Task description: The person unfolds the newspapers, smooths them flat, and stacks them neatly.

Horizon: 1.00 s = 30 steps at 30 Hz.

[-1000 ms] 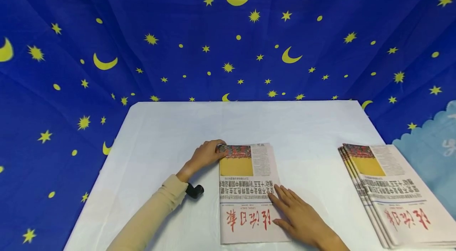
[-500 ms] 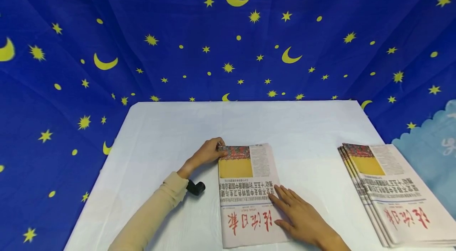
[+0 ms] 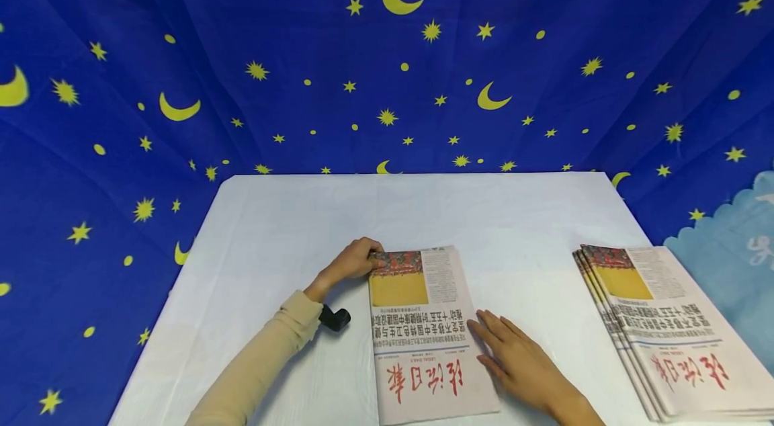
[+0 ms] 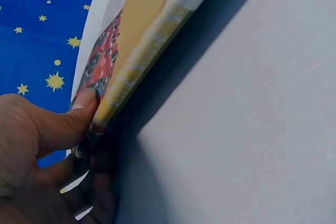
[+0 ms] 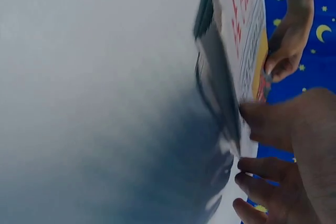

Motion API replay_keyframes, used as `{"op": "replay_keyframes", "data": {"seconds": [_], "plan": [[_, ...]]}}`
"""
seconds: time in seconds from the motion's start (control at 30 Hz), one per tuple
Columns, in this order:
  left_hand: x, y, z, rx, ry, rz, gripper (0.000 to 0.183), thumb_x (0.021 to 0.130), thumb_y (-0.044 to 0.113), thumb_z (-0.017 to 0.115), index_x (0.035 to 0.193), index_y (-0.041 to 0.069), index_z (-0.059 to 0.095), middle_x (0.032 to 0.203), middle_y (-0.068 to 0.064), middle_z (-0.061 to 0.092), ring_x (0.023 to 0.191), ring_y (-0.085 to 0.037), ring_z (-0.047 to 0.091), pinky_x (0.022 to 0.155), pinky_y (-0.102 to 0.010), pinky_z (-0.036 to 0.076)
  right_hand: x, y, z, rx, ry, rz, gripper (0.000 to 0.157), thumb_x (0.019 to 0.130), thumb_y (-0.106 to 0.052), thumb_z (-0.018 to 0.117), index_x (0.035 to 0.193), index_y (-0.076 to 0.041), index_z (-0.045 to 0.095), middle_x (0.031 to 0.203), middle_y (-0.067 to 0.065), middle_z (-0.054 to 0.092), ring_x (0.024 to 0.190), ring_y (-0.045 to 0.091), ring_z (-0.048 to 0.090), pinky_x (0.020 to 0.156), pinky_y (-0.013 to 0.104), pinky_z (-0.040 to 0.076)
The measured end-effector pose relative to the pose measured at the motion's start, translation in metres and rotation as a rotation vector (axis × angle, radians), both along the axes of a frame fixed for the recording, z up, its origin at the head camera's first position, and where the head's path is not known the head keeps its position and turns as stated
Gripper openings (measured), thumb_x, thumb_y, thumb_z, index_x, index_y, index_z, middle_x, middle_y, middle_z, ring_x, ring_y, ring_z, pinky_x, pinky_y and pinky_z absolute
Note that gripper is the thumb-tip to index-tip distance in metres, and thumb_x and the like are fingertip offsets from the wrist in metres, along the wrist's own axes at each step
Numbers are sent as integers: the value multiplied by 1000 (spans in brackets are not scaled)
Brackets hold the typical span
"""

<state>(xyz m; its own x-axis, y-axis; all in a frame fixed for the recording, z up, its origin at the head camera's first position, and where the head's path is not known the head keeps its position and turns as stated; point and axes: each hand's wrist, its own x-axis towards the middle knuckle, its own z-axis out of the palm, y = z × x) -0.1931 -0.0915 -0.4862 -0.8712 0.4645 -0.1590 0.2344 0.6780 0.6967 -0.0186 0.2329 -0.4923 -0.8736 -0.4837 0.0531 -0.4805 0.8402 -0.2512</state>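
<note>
A folded newspaper with a yellow picture and red masthead lies on the white table, upside down from here. My left hand pinches its far left corner. In the left wrist view the thumb of that hand presses on the picture side, fingers curled beneath, and the folded edge slants above the table. At the newspaper's right edge, my right hand lies with extended fingers, tips right at the paper. From the right wrist view, thumb and fingers of this hand are beside the newspaper's loose layered edge.
On the right of the white table rests a fanned stack of several similar newspapers. A blue cloth with yellow moons and stars hangs behind. A black camera mount sits on the left wrist.
My right hand has slid slightly right, from the newspaper's face to its edge. The newspaper has turned a little and come slightly nearer, its far left corner still in my left hand.
</note>
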Motion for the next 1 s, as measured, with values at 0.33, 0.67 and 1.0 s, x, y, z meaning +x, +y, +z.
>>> {"op": "replay_keyframes", "data": {"seconds": [0.33, 0.67, 1.0], "plan": [[2, -5, -4, 70, 25, -59, 9, 92, 14, 67, 93, 7, 73, 83, -3, 67, 63, -10, 47, 64, -28, 38, -10, 9, -9, 34, 86, -8, 49, 91, -11, 66, 136, 3, 54, 146, 20, 47, 136, 33, 45, 111, 45, 31], [5, -8, -8, 142, 65, -109, 10, 93, 11, 66, 94, 4, 72, 79, -6, 66, 60, -8, 44, 60, -25, 36, -21, 10, -9, -58, -56, -10, 58, 93, -20, 66, 143, 2, 45, 153, 18, 38, 141, 35, 37, 112, 50, 27], [5, -12, -8, 222, 51, -149, 10, 93, 8, 64, 92, 0, 71, 69, -7, 63, 53, -4, 42, 55, -21, 35, -27, 13, -13, -107, -77, 5, 61, 96, -23, 62, 147, 2, 39, 155, 18, 35, 142, 35, 34, 120, 30, 10]]}}
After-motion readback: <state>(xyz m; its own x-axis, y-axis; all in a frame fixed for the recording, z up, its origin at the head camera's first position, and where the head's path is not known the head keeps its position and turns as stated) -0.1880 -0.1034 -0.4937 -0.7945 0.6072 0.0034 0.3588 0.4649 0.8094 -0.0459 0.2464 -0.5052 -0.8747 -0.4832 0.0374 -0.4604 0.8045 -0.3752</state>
